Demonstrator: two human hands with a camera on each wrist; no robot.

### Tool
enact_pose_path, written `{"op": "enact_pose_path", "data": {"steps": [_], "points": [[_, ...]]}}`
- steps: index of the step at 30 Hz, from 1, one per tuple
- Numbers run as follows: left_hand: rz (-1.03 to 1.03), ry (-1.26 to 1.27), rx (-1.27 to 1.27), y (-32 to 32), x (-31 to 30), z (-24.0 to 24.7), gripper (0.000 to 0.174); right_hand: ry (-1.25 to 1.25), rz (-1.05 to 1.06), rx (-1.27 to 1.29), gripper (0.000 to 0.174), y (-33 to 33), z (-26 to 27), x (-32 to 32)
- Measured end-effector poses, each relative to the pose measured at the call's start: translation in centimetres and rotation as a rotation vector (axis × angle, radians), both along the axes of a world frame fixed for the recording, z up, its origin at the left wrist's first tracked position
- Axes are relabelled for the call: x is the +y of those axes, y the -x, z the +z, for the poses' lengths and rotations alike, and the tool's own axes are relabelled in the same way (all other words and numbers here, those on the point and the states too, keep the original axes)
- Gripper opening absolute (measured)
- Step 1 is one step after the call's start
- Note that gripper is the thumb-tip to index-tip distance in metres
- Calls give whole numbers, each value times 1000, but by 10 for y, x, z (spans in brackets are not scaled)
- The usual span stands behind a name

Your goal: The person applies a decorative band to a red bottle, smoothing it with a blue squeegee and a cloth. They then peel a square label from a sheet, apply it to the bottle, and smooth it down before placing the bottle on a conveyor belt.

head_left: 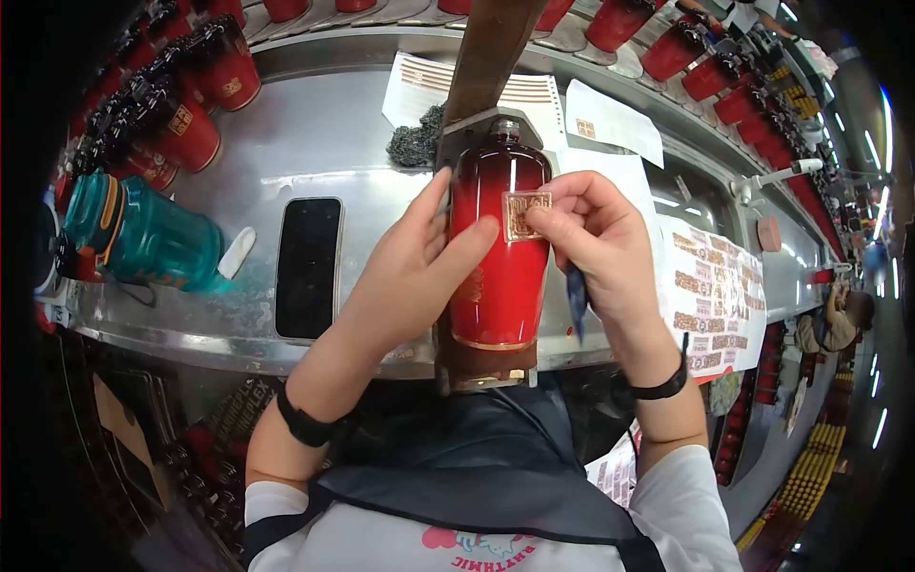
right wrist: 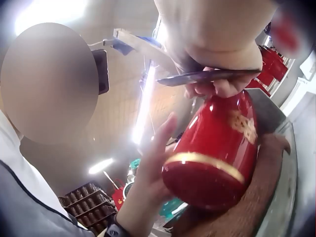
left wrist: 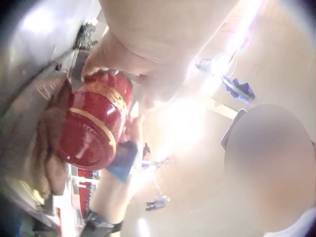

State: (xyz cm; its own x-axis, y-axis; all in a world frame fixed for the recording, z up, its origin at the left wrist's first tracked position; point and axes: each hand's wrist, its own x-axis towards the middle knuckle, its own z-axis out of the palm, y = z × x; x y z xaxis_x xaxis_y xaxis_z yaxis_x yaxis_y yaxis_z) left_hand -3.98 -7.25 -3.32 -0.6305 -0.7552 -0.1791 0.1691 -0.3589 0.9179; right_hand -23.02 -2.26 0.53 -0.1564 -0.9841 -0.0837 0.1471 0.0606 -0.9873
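A glossy red bottle point(head_left: 496, 310) with a dark neck lies in front of the body, its base toward the apron. My left hand point(head_left: 405, 257) grips its left side, thumb across the front. Thumb and fingers of my right hand point(head_left: 605, 234) pinch a small square gold label point(head_left: 515, 221) at the bottle's upper front; whether it is stuck down I cannot tell. A slim dark-blue pointed tool point(head_left: 577, 300) sticks out below the right palm. In the right wrist view this tool point(right wrist: 207, 76) crosses above the bottle point(right wrist: 212, 148), which shows gold markings and a gold band near its base.
A phone point(head_left: 309, 267) and a teal jug point(head_left: 157, 234) are at the left. Behind the bottle lie a dark scouring pad point(head_left: 416, 139) and label sheets point(head_left: 534, 91). Another printed sheet point(head_left: 715, 296) is at the right, near a tap point(head_left: 777, 175). Red bottles line the far edge.
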Motion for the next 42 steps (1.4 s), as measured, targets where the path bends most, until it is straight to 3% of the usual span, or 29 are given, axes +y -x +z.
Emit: {"op": "enact_pose_path", "data": {"steps": [2,3,4,7,12,14,17,22,24,26,40,42], "points": [[78,7,130,15,-2,-2,87,33,-53,84,22,-6,-11,4],[156,162,-45,21,-3,-13,81,83,-94,180,24,-8,-16,6],[145,164,-48,26,-1,-20,81,133,-137,277,25,-9,-20,8],[257,344,-150,36,2,-24,77,94,-183,211,29,-8,-22,13],[180,116,111,31,2,-9,62,-13,-239,71,39,0,-27,13],[171,114,113,32,2,-9,61,-95,-205,-14,49,1,-29,12],[167,122,101,34,3,-11,59,8,-184,135,53,-3,-35,12],[174,156,82,34,1,-15,56,-2,-175,57,58,-3,-38,10],[145,58,108,31,-2,-16,53,-8,-169,41,59,-3,-36,10],[135,23,150,29,-2,-15,51,-63,-163,-137,63,-5,-32,10],[140,76,124,29,-3,-13,50,-55,-172,-55,63,-11,-39,5],[142,-84,205,27,-5,-9,51,-57,-172,-62,63,-12,-39,5]]}}
